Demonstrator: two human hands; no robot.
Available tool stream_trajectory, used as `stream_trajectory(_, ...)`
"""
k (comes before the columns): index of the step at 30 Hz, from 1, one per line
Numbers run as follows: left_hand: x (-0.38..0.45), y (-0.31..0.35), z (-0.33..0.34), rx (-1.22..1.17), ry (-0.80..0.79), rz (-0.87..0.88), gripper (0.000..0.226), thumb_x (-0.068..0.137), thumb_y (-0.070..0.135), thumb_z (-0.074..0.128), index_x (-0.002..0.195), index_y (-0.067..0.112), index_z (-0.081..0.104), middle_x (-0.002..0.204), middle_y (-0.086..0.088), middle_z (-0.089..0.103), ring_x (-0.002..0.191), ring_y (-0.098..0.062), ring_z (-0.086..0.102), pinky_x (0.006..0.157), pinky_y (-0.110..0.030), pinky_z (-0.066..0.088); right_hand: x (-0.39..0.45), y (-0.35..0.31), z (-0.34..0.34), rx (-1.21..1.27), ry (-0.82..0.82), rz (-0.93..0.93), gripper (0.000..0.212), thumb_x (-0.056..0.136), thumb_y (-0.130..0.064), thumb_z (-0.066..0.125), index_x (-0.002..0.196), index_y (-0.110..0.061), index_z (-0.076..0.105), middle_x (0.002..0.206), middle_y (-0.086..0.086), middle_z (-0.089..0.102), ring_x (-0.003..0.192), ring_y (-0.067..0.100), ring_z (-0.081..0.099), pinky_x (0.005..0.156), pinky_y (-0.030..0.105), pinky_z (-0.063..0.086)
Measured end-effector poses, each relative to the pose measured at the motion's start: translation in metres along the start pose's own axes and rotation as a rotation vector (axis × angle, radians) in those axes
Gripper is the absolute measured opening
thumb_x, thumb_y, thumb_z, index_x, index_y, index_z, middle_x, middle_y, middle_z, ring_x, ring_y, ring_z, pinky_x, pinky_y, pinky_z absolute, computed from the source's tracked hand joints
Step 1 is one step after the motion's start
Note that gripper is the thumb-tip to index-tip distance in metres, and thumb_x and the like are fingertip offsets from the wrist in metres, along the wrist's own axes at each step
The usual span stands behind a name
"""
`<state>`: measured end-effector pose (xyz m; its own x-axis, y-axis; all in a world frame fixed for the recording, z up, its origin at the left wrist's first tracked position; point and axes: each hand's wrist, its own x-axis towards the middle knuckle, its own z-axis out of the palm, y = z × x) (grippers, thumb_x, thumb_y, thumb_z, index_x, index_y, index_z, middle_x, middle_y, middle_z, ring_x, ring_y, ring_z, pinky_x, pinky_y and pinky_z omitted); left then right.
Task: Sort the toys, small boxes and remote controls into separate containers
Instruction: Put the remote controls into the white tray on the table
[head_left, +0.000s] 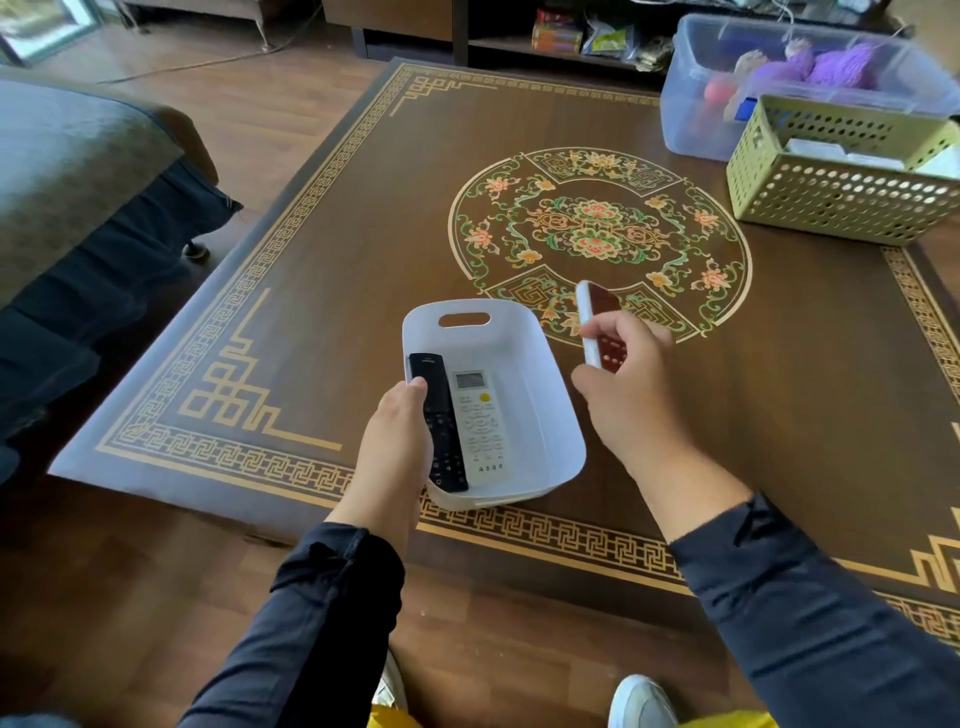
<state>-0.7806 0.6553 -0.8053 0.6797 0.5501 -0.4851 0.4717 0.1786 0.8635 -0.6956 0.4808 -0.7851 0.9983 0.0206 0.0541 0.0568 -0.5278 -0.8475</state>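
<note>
A white basket (540, 364) stands near the table's front edge. Inside it lie a white remote with a small screen (480, 426) and a black remote (439, 415). My left hand (397, 436) grips the black remote at the basket's left wall. Just right of the basket, my right hand (628, 384) holds a red-faced remote with a white edge (597, 317), tilted upward above the table. At the far right stand a clear tub (696, 119) with purple and red toys and a green perforated basket (831, 202) with white boxes.
The dark table (363, 234) has gold borders and a floral medallion in the middle. A sofa (78, 171) sits to the left across a strip of wooden floor. Shelves with packets run along the back.
</note>
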Motion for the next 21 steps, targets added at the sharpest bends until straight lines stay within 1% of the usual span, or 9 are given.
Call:
stream_trajectory(2, -0.001, -0.001, 0.001, -0.015, 0.004, -0.009, 0.031, 0.098, 0.045, 0.037, 0.079, 0.032, 0.059, 0.092, 0.004, 0.069, 0.095, -0.022, 0.065, 0.091, -0.047, 0.054, -0.025, -0.015, -0.001, -0.015, -0.097, -0.138, 0.042, 0.075, -0.001, 0.066, 0.101, -0.033, 0.060, 0.126, -0.009, 0.037, 0.119, 0.016, 0.044, 0.097, 0.030, 0.048)
stream_trajectory(3, -0.001, -0.001, 0.002, -0.032, 0.010, -0.016, 0.031, 0.099, 0.045, 0.037, 0.080, 0.032, 0.059, 0.090, 0.004, 0.068, 0.093, -0.021, 0.065, 0.083, -0.043, 0.055, -0.037, -0.020, 0.001, -0.073, -0.160, -0.193, 0.043, 0.076, -0.001, 0.066, 0.104, -0.034, 0.060, 0.130, -0.012, 0.035, 0.124, 0.017, 0.040, 0.101, 0.031, 0.044)
stream_trajectory(5, -0.001, 0.000, 0.004, -0.060, 0.026, -0.029, 0.032, 0.101, 0.043, 0.038, 0.080, 0.030, 0.059, 0.084, 0.005, 0.068, 0.084, -0.016, 0.064, 0.065, -0.034, 0.050, -0.055, -0.024, 0.009, -0.256, -0.247, -0.281, 0.044, 0.078, -0.002, 0.065, 0.109, -0.033, 0.061, 0.139, -0.010, 0.035, 0.129, 0.019, 0.031, 0.108, 0.035, 0.035)
stream_trajectory(7, -0.002, 0.000, 0.005, -0.074, 0.028, -0.031, 0.032, 0.101, 0.041, 0.039, 0.079, 0.028, 0.059, 0.077, 0.005, 0.068, 0.077, -0.015, 0.065, 0.060, -0.032, 0.048, -0.064, -0.025, 0.018, -0.422, -0.307, -0.315, 0.046, 0.079, -0.002, 0.063, 0.116, -0.029, 0.062, 0.145, -0.004, 0.036, 0.131, 0.021, 0.025, 0.110, 0.039, 0.028)
stream_trajectory(10, -0.004, -0.002, 0.004, -0.078, 0.034, -0.017, 0.031, 0.100, 0.039, 0.041, 0.077, 0.028, 0.059, 0.065, 0.007, 0.068, 0.074, -0.015, 0.066, 0.061, -0.033, 0.053, -0.068, -0.025, 0.026, -0.560, -0.349, -0.295, 0.049, 0.080, -0.005, 0.060, 0.124, -0.026, 0.058, 0.148, 0.000, 0.035, 0.131, 0.026, 0.023, 0.108, 0.041, 0.028)
stream_trajectory(15, 0.004, -0.002, 0.004, -0.012, 0.016, 0.028, 0.031, 0.102, 0.041, 0.040, 0.084, 0.026, 0.061, 0.091, -0.004, 0.069, 0.088, -0.021, 0.065, 0.083, -0.045, 0.056, -0.057, -0.022, 0.036, -0.704, -0.236, -0.307, 0.052, 0.082, -0.010, 0.058, 0.132, -0.022, 0.051, 0.140, 0.009, 0.043, 0.120, 0.029, 0.033, 0.097, 0.043, 0.040)
stream_trajectory(16, 0.007, -0.001, 0.005, -0.002, 0.019, 0.035, 0.031, 0.101, 0.041, 0.039, 0.086, 0.025, 0.061, 0.094, -0.006, 0.068, 0.090, -0.022, 0.065, 0.084, -0.046, 0.056, -0.052, -0.021, 0.038, -0.756, -0.218, -0.327, 0.053, 0.082, -0.013, 0.059, 0.134, -0.021, 0.049, 0.138, 0.009, 0.046, 0.117, 0.030, 0.036, 0.093, 0.042, 0.043)
stream_trajectory(18, 0.015, -0.002, 0.006, -0.001, 0.038, 0.053, 0.033, 0.102, 0.044, 0.039, 0.090, 0.024, 0.062, 0.095, -0.006, 0.068, 0.091, -0.023, 0.066, 0.078, -0.044, 0.056, -0.042, -0.020, 0.043, -0.824, -0.213, -0.354, 0.055, 0.082, -0.018, 0.061, 0.135, -0.021, 0.047, 0.137, 0.008, 0.048, 0.115, 0.029, 0.039, 0.089, 0.042, 0.044)
stream_trajectory(21, 0.018, -0.002, 0.009, -0.055, 0.056, 0.099, 0.036, 0.103, 0.045, 0.040, 0.088, 0.031, 0.069, 0.090, 0.002, 0.071, 0.090, -0.020, 0.068, 0.070, -0.038, 0.056, -0.029, -0.023, 0.048, -0.854, -0.251, -0.347, 0.046, 0.086, -0.020, 0.055, 0.132, -0.024, 0.050, 0.138, 0.007, 0.049, 0.116, 0.029, 0.040, 0.091, 0.043, 0.042)
